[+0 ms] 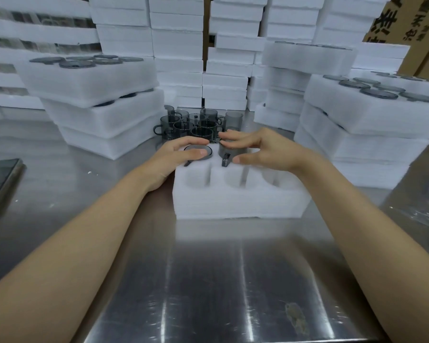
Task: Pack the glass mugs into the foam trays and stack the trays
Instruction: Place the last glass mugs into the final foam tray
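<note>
Grips with the left hand (177, 155) a smoky glass mug (196, 148) sunk in the far-left pocket of the foam tray (238, 199) on the steel worktop (208, 280). Curls the right hand (258, 149) over a second mug (225, 154), partly down in the next pocket, handle toward the tray's near edge. Leaves loose mugs (196, 125) clustered just behind the tray, with filled tray stacks (97, 100) flanking it.

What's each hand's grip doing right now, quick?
Left-hand grip: holds a smoky grey glass mug seated in the white foam tray.
Right-hand grip: holds a second grey glass mug, seemingly partly in its slot.
</note>
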A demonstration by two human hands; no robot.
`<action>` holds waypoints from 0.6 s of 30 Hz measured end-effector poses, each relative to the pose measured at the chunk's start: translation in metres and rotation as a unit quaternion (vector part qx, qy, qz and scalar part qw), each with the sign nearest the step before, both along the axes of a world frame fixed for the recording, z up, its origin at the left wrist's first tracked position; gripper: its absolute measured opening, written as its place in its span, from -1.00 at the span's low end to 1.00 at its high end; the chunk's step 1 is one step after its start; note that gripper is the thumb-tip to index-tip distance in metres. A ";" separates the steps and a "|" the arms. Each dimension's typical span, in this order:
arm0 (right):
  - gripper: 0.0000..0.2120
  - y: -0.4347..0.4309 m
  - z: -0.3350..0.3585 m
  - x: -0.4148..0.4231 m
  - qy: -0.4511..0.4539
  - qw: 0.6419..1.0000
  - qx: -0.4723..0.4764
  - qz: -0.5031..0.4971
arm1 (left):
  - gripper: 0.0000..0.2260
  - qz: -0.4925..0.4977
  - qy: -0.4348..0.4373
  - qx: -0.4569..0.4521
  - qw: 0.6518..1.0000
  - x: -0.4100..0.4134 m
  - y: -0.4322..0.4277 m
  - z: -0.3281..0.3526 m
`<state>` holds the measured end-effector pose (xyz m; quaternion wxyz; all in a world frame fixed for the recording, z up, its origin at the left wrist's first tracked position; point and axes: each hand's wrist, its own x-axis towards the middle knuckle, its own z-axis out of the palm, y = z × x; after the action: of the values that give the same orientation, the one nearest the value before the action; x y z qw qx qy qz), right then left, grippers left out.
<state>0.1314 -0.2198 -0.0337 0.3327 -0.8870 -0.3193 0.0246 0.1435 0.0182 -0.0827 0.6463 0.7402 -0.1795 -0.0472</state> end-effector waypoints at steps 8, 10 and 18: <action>-0.56 -0.001 0.006 -0.009 0.042 0.991 -0.128 0.015 | -0.75 0.002 0.003 -0.001 1.000 0.001 0.001 -0.001; -0.50 -0.001 0.003 -0.012 0.037 0.986 -0.163 0.007 | -0.76 0.002 0.002 -0.004 1.000 0.001 0.001 -0.001; -0.45 0.001 0.000 -0.016 -0.014 0.979 -0.205 -0.002 | -0.77 0.026 0.004 -0.023 0.999 0.003 0.001 -0.003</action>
<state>0.1155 -0.2185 -0.0334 0.1397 -0.9371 -0.3104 0.0768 0.1468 0.0193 -0.0853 0.6647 0.7295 -0.1587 -0.0291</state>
